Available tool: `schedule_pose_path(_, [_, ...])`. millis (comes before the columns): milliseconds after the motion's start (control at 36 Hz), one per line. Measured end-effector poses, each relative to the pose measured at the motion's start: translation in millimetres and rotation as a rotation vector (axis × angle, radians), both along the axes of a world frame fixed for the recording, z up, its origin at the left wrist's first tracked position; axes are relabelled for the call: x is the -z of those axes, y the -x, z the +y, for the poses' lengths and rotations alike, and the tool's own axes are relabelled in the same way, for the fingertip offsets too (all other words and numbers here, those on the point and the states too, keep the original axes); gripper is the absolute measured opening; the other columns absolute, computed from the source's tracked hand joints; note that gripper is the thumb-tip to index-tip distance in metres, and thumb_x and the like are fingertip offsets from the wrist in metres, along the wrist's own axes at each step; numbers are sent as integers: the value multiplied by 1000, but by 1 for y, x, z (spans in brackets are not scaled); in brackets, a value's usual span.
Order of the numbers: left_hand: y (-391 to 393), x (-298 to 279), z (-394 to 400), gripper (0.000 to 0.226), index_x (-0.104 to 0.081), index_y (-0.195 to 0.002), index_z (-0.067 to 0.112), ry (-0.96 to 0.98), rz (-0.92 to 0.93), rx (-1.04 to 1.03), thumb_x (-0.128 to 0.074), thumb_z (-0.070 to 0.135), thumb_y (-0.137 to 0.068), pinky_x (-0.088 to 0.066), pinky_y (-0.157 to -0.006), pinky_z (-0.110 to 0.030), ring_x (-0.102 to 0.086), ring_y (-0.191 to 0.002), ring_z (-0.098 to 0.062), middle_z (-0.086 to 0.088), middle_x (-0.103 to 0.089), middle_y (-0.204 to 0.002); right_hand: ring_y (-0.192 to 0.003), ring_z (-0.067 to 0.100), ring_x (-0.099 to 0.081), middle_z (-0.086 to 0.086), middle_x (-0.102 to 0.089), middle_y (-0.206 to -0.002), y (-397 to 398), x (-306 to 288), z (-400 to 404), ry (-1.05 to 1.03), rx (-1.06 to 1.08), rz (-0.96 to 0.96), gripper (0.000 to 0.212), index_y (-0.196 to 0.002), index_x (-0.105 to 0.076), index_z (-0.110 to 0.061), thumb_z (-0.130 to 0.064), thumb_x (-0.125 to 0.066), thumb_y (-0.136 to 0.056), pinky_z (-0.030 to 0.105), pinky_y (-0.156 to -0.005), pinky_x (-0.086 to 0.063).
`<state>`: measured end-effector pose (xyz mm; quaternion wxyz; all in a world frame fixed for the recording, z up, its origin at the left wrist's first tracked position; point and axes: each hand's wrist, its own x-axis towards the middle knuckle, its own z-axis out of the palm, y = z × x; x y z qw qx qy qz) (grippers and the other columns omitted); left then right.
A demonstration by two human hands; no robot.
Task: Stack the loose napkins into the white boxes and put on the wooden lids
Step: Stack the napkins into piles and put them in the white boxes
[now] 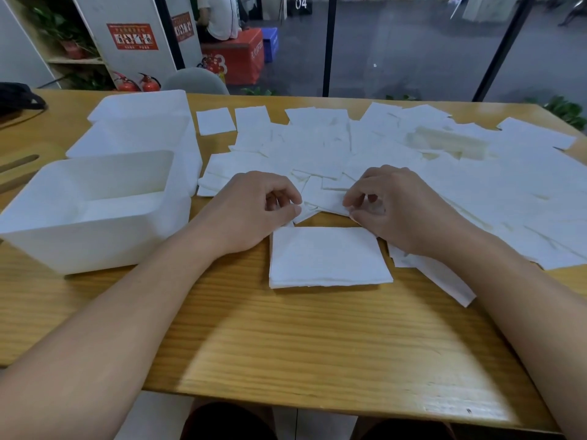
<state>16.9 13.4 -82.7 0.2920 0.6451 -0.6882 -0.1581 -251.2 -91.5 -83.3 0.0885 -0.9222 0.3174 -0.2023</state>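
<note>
The left hand [254, 211] has its fingers curled, thumb and forefinger pinching the edge of a loose napkin [313, 206]; the right hand [400, 208] pinches the other side of the same sheet, fingers bent likewise. Just beneath them, nearer the body, lies a squared stack of napkins [327, 257], soft and faintly embossed, its edges neatly aligned.

At the far left, a wooden lid [19, 168] with a long slot rests on the wooden table [286, 338], partly cut off by the frame edge. Beside it stand three white boxes in a row running away from the viewer: the nearest box [89, 246] is a smooth, round-cornered plastic tub with napkins lying flat on its floor, the middle box [127, 138] and the far box [139, 106] behind it. Right of the boxes, the scattered napkins [413, 160] cover most of the table in an overlapping white sheet, crowding right up to both hands.

Beyond the table, two red fire extinguishers [139, 82] stand on the floor, a red poster [132, 36] bears unreadable print, and a dark panel reads "04" [301, 2].
</note>
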Motion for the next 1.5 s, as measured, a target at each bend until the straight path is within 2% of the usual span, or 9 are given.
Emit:
schedule_pose_path(361, [3,-2,2,5,-79,-105,37,-2,-8,19,-77,37,-100,-47,-73,-8,-66,-90,-4,15,-73,-92,-89,12,-52,-13,-64,-92,-9,4,2,60,-54,-6,13,-91,-74,-26,-17,-72,-100,39,-87,-45])
schedule_pose_path(639, [14,-6,4,35,-76,-123,40,168,28,47,-87,44,-90,-43,-78,-16,-64,-104,-9,19,-66,-114,-101,11,-59,-17,-65,-100,-14,-14,26,-210,-75,-235,11,-97,-68,-31,-24,-68,-105,13,-78,-37])
schedule_pose_path(778, [21,-3,3,15,-80,-104,33,250,2,85,-84,44,-94,-46,-82,-26,-63,-103,-11,17,-67,-110,-103,17,-61,-14,-68,-103,-25,-13,36,-211,-129,-361,9,-100,-70,-32,-25,-74,-103,13,-77,-38])
schedule_pose_path(861, [19,-4,3,12,-81,-100,29,300,71,85,-78,40,-100,-45,-74,-22,-67,-100,-15,15,-73,-105,-119,14,-59,-18,-66,-121,-20,-15,33,-167,-128,-317,26,-123,-69,-32,-35,-79,-99,22,-96,-44])
schedule_pose_path(944, [16,-7,4,4,-82,-104,22,331,213,94,-79,23,-100,-55,-75,-38,-70,-103,-22,9,-78,-105,-127,8,-55,-23,-66,-127,-13,-13,27,-116,-73,-249,36,-132,-69,-35,-38,-80,-97,36,-110,-43])
schedule_pose_path(1111, [3,-9,3,7,-80,-107,15,328,361,60,-78,18,-101,-62,-84,-50,-72,-100,-23,6,-78,-101,-95,4,-67,-18,-74,-96,-5,-19,28,-187,-25,-376,10,-104,-80,-27,-26,-70,-105,11,-77,-45])
schedule_pose_path(1222, [4,-11,7,12,-78,-111,19,296,304,96,-81,22,-99,-61,-79,-38,-71,-94,-21,8,-76,-102,-88,3,-68,-19,-73,-90,-6,-20,32,-169,-38,-370,10,-105,-82,-21,-20,-72,-104,7,-69,-44])
schedule_pose_path(1417, [8,-13,8,10,-83,-108,24,360,211,37,-77,28,-103,-58,-79,-34,-71,-94,-17,17,-78,-98,-99,9,-69,-15,-75,-101,-5,-28,35,-104,-17,-436,11,-112,-80,-23,-22,-72,-104,13,-83,-49])
schedule_pose_path(1500, [7,-18,9,10,-83,-109,18,422,288,23,-76,23,-103,-54,-75,-21,-72,-88,-9,18,-78,-94,-99,14,-73,-13,-77,-103,-2,-34,35,-183,-26,-468,13,-114,-79,-23,-24,-72,-104,26,-84,-59])
